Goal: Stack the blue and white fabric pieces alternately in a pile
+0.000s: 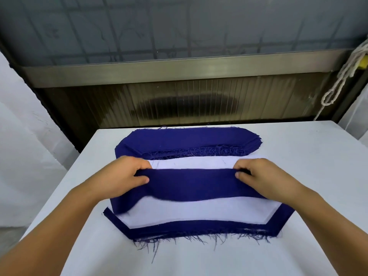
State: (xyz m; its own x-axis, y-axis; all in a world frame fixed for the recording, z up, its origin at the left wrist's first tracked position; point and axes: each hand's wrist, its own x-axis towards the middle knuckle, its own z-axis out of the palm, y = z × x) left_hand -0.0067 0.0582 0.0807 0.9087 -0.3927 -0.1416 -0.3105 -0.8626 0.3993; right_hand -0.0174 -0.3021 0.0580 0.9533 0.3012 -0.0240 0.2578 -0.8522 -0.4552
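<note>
A blue fabric piece hangs between my hands above the near pile. My left hand pinches its left end and my right hand pinches its right end. Under it lies the near pile, with a white piece on top of a larger blue piece whose frayed edge faces me. Farther back sits a stack of blue pieces. A white piece shows between that stack and the held piece.
The work lies on a white table. Behind its far edge are a dark ribbed panel and a metal rail. A knotted white rope hangs at the upper right. White cloth drapes at the left.
</note>
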